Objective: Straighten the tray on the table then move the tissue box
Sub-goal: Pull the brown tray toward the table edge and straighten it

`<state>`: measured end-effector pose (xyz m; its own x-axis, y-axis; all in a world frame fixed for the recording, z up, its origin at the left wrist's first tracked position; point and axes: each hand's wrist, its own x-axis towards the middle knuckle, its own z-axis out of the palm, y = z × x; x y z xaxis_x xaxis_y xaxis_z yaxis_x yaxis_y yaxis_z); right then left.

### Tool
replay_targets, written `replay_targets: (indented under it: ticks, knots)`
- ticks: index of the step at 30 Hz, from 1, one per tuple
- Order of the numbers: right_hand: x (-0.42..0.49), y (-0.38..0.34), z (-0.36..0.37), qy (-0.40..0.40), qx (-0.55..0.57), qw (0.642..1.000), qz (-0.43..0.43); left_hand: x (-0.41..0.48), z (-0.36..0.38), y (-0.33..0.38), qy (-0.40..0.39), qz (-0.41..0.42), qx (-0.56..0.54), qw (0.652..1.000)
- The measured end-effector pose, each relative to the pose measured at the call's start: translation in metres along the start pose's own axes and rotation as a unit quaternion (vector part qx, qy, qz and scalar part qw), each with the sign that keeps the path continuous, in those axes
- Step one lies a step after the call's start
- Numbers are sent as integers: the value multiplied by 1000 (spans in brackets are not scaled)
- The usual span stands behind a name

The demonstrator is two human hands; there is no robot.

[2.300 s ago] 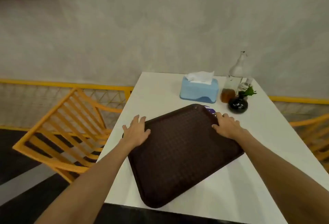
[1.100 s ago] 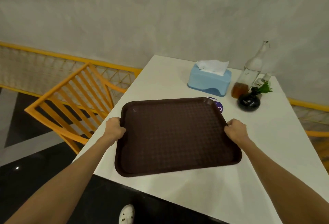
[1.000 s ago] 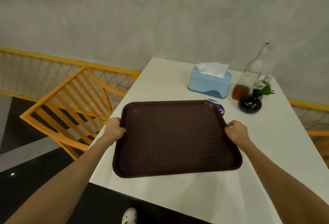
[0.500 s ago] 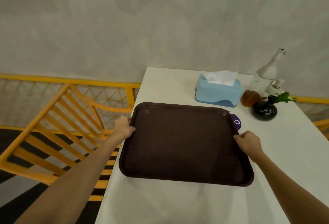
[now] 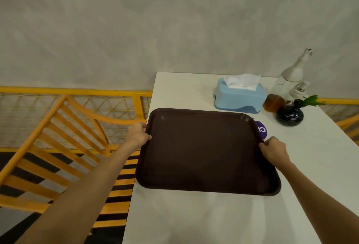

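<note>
A dark brown tray (image 5: 204, 150) lies on the white table (image 5: 213, 218), its long sides roughly parallel to the table's edges. My left hand (image 5: 138, 134) grips its left rim, which reaches the table's left edge. My right hand (image 5: 274, 151) grips its right rim. Behind the tray, a light blue tissue box (image 5: 240, 99) with a white tissue sticking out stands near the far edge of the table, apart from the tray.
A glass bottle (image 5: 289, 80) with amber liquid and a small black vase (image 5: 289, 114) with a green sprig stand right of the tissue box. A purple round sticker (image 5: 261, 130) peeks out by the tray's right rim. An orange chair (image 5: 58, 139) stands left of the table; yellow railing behind.
The tray has turned from a skewed angle to lie square with the table. Both hands shifted from resting on its far corners to gripping its side rims. The view has swung left.
</note>
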<state>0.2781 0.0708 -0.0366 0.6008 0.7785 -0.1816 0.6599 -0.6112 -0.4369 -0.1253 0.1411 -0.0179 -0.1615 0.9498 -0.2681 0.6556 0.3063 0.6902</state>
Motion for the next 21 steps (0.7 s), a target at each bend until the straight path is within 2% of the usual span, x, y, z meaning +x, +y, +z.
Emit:
replay_targets:
  ticks: [8, 21]
  knots:
    - [-1, -6, -5, -15, -20, 1000, 10, -2, 4, -4, -4, 2, -2, 1000]
    - [-3, -9, -14, -37, -28, 999, 1, 11, 4, -6, -55, -18, 20, 998]
